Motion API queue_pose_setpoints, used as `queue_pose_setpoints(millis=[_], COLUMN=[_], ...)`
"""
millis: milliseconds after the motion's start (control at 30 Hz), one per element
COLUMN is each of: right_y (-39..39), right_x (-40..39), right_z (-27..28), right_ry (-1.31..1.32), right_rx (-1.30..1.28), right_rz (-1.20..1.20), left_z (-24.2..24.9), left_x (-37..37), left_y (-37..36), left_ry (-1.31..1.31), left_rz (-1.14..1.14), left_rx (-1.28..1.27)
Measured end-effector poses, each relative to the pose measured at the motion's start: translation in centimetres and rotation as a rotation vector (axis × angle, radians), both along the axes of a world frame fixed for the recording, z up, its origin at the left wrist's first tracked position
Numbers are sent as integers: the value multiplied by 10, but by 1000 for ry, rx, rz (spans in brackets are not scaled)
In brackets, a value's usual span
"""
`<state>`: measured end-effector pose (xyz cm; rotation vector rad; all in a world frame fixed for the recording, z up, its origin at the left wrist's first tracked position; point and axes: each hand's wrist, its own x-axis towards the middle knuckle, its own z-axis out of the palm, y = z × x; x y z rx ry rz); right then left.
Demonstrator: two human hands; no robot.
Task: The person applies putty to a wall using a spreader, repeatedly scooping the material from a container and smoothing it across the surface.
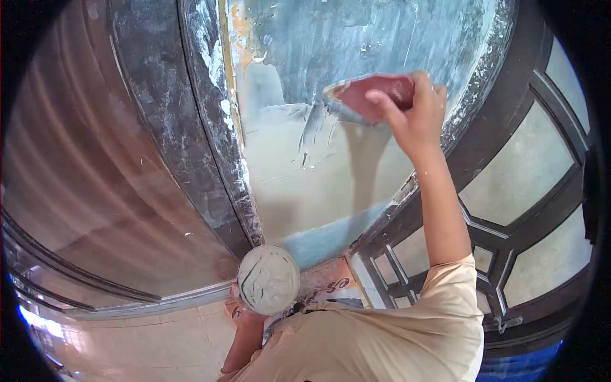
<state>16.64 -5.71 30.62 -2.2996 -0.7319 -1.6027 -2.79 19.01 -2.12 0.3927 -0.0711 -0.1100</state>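
Right hand [423, 111]: fingers closed on the red spreader [375, 95], thumb on its face;
Left hand [247, 315]: partly hidden, holding the paste tub [268, 280], near left;
Blue-grey panel [356, 38]: far, behind the spreader; pale paste [280, 156] nearer;
Dark frame [493, 105]: right

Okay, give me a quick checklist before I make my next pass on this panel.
1. Right hand's grip on the red scraper: ok, thumb and fingers hold it.
2. Left hand holding the tub: ok.
3. Filler in the tub: ok, some there; depth cannot tell.
4. Scraper edge touching the panel: cannot tell.
5. Coat smooth: not ok, ridges show.
6. Lower blue strip fully coated: not ok.
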Motion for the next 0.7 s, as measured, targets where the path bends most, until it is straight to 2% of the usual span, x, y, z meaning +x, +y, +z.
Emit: queue_pose_setpoints(millis=[67,133,233,267,333,467,533,633,667,700], right_y=[3,12,11,9,3,3,13,23,20,18], right_x=[-8,-2,17,17,10,-3,-3,9,13,13], right_z=[-16,-59,-77,-61,-18,-19,-59,-79,-70,-43], right_ry=[25,183,160,158,30,-23,148,175,174,121], right_rx=[33,-342,-361,-361,-34,128,-260,-398,-396,-268], right_rz=[30,162,92,94,-44,42,158,167,169,82], left_z=[9,8,4,3,1,7,11,3,-6,-15], left_x=[-2,-4,-6,-7,-10,-15,-14,-14,-13,-13], left_y=[1,1,4,4,3,2,0,2,6,9], left_ry=[0,8,36,46,72,71,32,-25,-42,-58], left_rz=[39,46,60,64,70,68,77,69,44,20], left_rx=[71,69,76,78,81,90,114,100,64,28])
